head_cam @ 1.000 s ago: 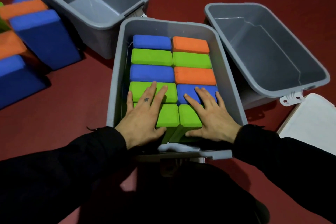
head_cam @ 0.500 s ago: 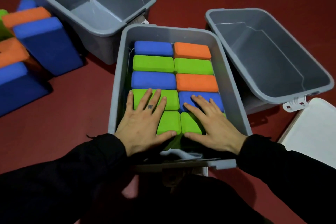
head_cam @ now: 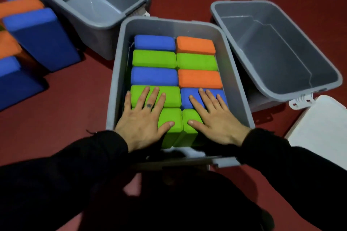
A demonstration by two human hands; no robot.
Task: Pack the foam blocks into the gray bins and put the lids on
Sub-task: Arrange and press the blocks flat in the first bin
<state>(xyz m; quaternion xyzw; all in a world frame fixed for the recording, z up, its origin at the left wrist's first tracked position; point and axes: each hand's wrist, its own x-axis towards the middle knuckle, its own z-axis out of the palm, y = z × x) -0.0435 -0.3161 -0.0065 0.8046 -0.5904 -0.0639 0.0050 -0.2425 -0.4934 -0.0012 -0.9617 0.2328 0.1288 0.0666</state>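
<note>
Palms flat, fingers straight: left hand (head_cam: 142, 120) and right hand (head_cam: 214, 118) grasp nothing, pressing the nearest green blocks (head_cam: 171, 118) in the middle gray bin (head_cam: 114, 80). White lid (head_cam: 319, 129) lies rightward, nearer the right hand.

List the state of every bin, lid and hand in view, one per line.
Middle bin: full of foam blocks, no lid.
Far-left bin: empty, open.
Right bin: empty, open.
White lid: off, on the floor.
Left hand: flat, pressing green blocks.
Right hand: flat, pressing blocks.
</note>
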